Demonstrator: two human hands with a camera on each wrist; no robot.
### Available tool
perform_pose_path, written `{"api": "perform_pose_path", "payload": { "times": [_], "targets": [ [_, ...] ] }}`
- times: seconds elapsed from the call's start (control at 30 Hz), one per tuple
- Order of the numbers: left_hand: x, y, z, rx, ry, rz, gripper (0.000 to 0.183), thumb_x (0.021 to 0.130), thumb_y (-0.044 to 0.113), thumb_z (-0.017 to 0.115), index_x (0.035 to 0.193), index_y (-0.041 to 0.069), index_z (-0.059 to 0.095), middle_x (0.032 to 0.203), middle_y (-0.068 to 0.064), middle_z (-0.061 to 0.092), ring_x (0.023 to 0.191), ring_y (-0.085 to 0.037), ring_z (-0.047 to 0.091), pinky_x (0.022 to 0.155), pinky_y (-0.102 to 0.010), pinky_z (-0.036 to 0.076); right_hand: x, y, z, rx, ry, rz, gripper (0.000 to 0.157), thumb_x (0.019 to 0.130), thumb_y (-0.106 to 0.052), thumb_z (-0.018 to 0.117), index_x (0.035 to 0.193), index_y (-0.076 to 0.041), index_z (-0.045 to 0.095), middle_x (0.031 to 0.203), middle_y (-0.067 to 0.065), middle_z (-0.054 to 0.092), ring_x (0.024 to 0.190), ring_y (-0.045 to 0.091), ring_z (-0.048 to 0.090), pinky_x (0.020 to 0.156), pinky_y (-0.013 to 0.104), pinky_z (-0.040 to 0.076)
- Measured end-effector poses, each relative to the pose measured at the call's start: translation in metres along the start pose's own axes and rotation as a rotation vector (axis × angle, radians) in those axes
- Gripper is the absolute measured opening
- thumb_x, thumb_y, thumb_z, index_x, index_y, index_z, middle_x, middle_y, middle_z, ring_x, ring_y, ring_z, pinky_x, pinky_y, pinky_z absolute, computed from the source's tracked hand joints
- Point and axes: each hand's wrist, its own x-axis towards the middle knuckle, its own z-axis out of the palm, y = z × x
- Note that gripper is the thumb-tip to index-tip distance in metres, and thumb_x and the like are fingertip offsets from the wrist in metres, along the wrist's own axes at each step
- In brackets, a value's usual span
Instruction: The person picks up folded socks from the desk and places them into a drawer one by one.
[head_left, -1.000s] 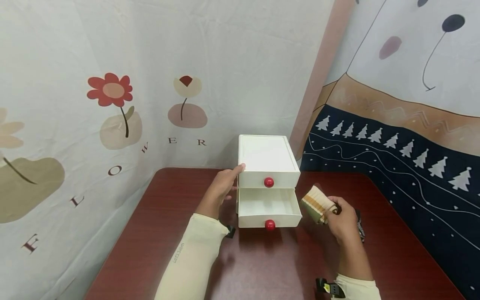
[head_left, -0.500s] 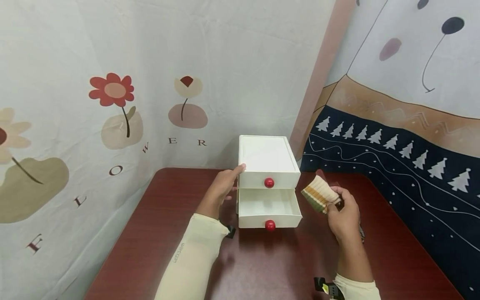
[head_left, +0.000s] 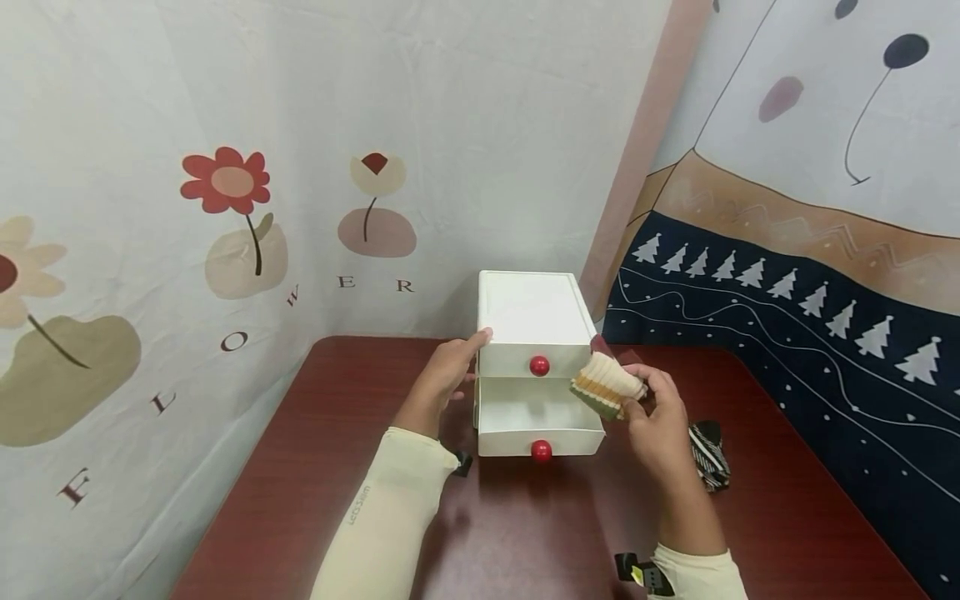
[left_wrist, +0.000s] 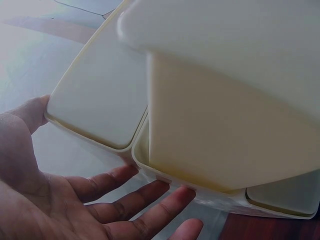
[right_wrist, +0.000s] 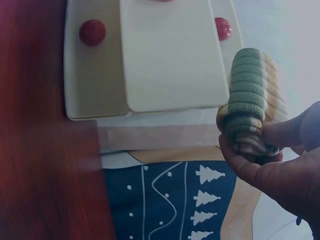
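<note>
A small white drawer cabinet (head_left: pixel 534 308) stands on the table, its lower drawer (head_left: pixel 540 440) pulled out and its upper drawer (head_left: pixel 510 360) closed. My left hand (head_left: pixel 444 371) rests against its left side, thumb at the top edge; in the left wrist view the extended fingers (left_wrist: pixel 145 192) touch the cabinet's side. My right hand (head_left: pixel 660 425) pinches a folded, ribbed striped sock (head_left: pixel 603 385) in cream, mustard, green and maroon. The sock hangs above the right edge of the pulled-out drawer. In the right wrist view, thumb and fingers hold the rolled sock (right_wrist: pixel 247 95) at one end.
A black-and-white patterned sock (head_left: pixel 708 457) lies on the dark red table (head_left: pixel 525 533), right of my right forearm. Red round knobs (head_left: pixel 541 451) stick out from the drawer fronts. Printed cloth walls (head_left: pixel 450 167) stand close behind the table.
My right hand has carried the striped sock leftward to the cabinet, uncovering more of the patterned sock. The sock has tilted, with its maroon part showing. My left hand has stayed put.
</note>
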Motion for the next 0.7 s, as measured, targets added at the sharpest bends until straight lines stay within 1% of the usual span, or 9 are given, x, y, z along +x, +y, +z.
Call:
{"api": "perform_pose_path", "payload": {
  "times": [0.07, 0.1, 0.13, 0.23, 0.3, 0.37, 0.5, 0.6, 0.7],
  "targets": [
    [0.000, 0.000, 0.000, -0.005, 0.000, 0.001, 0.085, 0.102, 0.071, 0.056, 0.159, 0.008, 0.051, 0.166, -0.014, 0.051, 0.139, -0.041, 0.065, 0.115, -0.068, 0.049, 0.000, 0.001, 0.004, 0.010, -0.012, -0.021, 0.043, 0.098, 0.021, 0.058, 0.137, 0.003, 0.063, 0.142, 0.017, 0.056, 0.122, 0.024, 0.061, 0.089, 0.000, 0.045],
    [0.000, -0.001, 0.000, -0.007, -0.001, 0.003, 0.085, 0.102, 0.071, 0.056, 0.159, 0.008, 0.052, 0.167, -0.014, 0.051, 0.139, -0.042, 0.065, 0.115, -0.069, 0.048, 0.000, 0.000, 0.005, 0.008, -0.022, -0.029, 0.043, 0.098, 0.021, 0.058, 0.137, 0.002, 0.063, 0.142, 0.017, 0.056, 0.123, 0.029, 0.061, 0.089, 0.000, 0.046],
    [0.000, -0.001, 0.000, -0.009, -0.002, 0.004, 0.085, 0.102, 0.070, 0.056, 0.159, 0.008, 0.052, 0.167, -0.015, 0.051, 0.140, -0.042, 0.064, 0.115, -0.069, 0.048, 0.000, 0.001, 0.007, 0.007, -0.028, -0.045, 0.043, 0.098, 0.021, 0.059, 0.136, 0.003, 0.064, 0.141, 0.017, 0.057, 0.122, 0.029, 0.062, 0.089, 0.002, 0.048],
    [0.000, -0.001, -0.001, -0.006, -0.002, 0.006, 0.085, 0.103, 0.070, 0.056, 0.160, 0.008, 0.051, 0.167, -0.015, 0.050, 0.141, -0.043, 0.064, 0.116, -0.070, 0.048, 0.001, 0.002, 0.012, -0.013, -0.045, -0.081, 0.041, 0.097, 0.021, 0.061, 0.133, 0.001, 0.066, 0.136, 0.015, 0.061, 0.113, 0.022, 0.064, 0.086, 0.007, 0.052],
    [0.000, -0.001, -0.001, -0.005, -0.002, 0.008, 0.085, 0.103, 0.070, 0.056, 0.160, 0.007, 0.051, 0.168, -0.015, 0.049, 0.141, -0.043, 0.064, 0.116, -0.070, 0.048, 0.001, 0.003, 0.015, -0.019, -0.059, -0.107, 0.040, 0.096, 0.022, 0.062, 0.130, 0.001, 0.068, 0.136, 0.015, 0.062, 0.109, 0.017, 0.063, 0.086, 0.009, 0.053],
    [0.000, -0.001, -0.001, -0.005, -0.002, 0.009, 0.085, 0.103, 0.070, 0.056, 0.159, 0.007, 0.051, 0.168, -0.015, 0.049, 0.141, -0.043, 0.064, 0.116, -0.070, 0.047, 0.002, 0.003, 0.018, -0.022, -0.076, -0.129, 0.040, 0.095, 0.022, 0.062, 0.129, 0.001, 0.069, 0.137, 0.015, 0.062, 0.107, 0.015, 0.063, 0.085, 0.010, 0.053],
    [0.000, -0.001, -0.001, -0.008, -0.003, 0.009, 0.083, 0.103, 0.069, 0.056, 0.157, 0.006, 0.053, 0.166, -0.016, 0.051, 0.140, -0.042, 0.064, 0.117, -0.070, 0.047, 0.003, 0.004, 0.024, -0.026, -0.110, -0.154, 0.042, 0.093, 0.024, 0.062, 0.127, 0.001, 0.071, 0.140, 0.017, 0.063, 0.112, 0.023, 0.064, 0.090, 0.013, 0.055],
    [0.000, -0.001, -0.002, -0.010, -0.004, 0.009, 0.083, 0.103, 0.069, 0.056, 0.156, 0.006, 0.054, 0.164, -0.016, 0.053, 0.139, -0.042, 0.064, 0.117, -0.071, 0.047, 0.003, 0.004, 0.028, -0.051, -0.138, -0.165, 0.042, 0.093, 0.024, 0.064, 0.127, 0.001, 0.071, 0.140, 0.018, 0.062, 0.116, 0.031, 0.064, 0.094, 0.020, 0.058],
    [0.000, -0.002, -0.002, -0.007, -0.005, 0.012, 0.083, 0.102, 0.069, 0.057, 0.156, 0.006, 0.054, 0.164, -0.016, 0.052, 0.139, -0.042, 0.064, 0.116, -0.071, 0.047, 0.004, 0.003, 0.031, -0.085, -0.160, -0.186, 0.043, 0.092, 0.024, 0.065, 0.127, -0.002, 0.072, 0.139, 0.018, 0.062, 0.117, 0.034, 0.065, 0.095, 0.027, 0.061]
  ]
}}
